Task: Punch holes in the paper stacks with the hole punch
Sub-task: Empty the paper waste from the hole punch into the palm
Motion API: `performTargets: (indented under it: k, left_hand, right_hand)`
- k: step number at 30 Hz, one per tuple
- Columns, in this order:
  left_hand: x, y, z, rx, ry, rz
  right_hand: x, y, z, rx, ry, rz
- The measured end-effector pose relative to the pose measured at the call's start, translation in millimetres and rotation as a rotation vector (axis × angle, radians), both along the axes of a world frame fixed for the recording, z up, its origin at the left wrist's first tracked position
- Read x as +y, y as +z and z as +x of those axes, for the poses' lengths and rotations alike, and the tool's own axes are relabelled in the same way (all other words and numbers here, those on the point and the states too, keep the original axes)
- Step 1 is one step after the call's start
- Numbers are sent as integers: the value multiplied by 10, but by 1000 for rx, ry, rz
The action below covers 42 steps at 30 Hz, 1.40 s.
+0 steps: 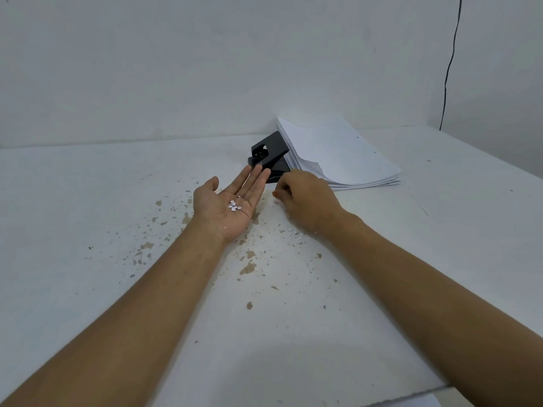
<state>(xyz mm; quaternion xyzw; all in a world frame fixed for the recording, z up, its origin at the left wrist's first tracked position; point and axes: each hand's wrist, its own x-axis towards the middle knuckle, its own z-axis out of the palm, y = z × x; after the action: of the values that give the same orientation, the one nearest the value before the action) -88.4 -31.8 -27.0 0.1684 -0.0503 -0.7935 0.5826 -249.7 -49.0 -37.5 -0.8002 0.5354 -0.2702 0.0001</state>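
the left hand [227, 205] lies palm up just left of the frame's centre, fingers straight and relaxed, its grip fully open, with a small heap of white paper dots [234, 205] resting in the palm. the right hand [305, 198] is beside it, back to the camera, fingers curled down toward the desk [88, 201]; it seems to pinch at something tiny, but whether its grip has anything in it cannot be told from here. more dots [295, 233] lie scattered on the desk under the right wrist.

the black hole punch [269, 157] sits just beyond both hands, slightly above centre, its handle raised, touching the fingertips of the left hand or nearly so. against its right side lies the paper stack [346, 154], fanned a little, with punched holes showing along its upper right sheet edge.

judging by this, the punching looks done for this stack and the step in hand is gathering the spilled dots. the next move likely calls for fine fingertip pinches on each flat dot while the left palm stays level so nothing slides off.
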Motion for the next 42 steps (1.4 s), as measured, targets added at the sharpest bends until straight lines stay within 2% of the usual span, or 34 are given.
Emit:
performTargets:
  k: [3, 5, 8, 11, 23, 28, 32, 35, 37, 42]
  left_hand:
    - [15, 18, -40, -27, 0, 10]
    - [40, 31, -91, -57, -19, 19]
    - [101, 40, -167, -45, -88, 34]
    - [120, 38, -188, -30, -136, 52]
    - [85, 20, -180, -76, -213, -5]
    - [74, -1, -188, -9, -229, -4]
    - [58, -18, -177, -32, -224, -17]
    - [47, -2, -140, -49, -172, -11]
    - [43, 10, -114, -31, -132, -3]
    - [47, 15, -71, 1, -80, 10]
  right_hand:
    - [77, 105, -30, -265, 113, -149]
    - [169, 179, 3, -344, 225, -184]
    - [253, 204, 77, -330, 348, -93]
    - [255, 204, 88, -304, 354, -32]
    - [226, 164, 2, -189, 257, -61]
    - [197, 117, 29, -247, 198, -128]
    - [141, 146, -68, -289, 179, -140]
    - [127, 197, -217, -401, 221, -88]
    - [107, 223, -356, -405, 206, -10]
    - [84, 168, -719, -302, 105, 446]
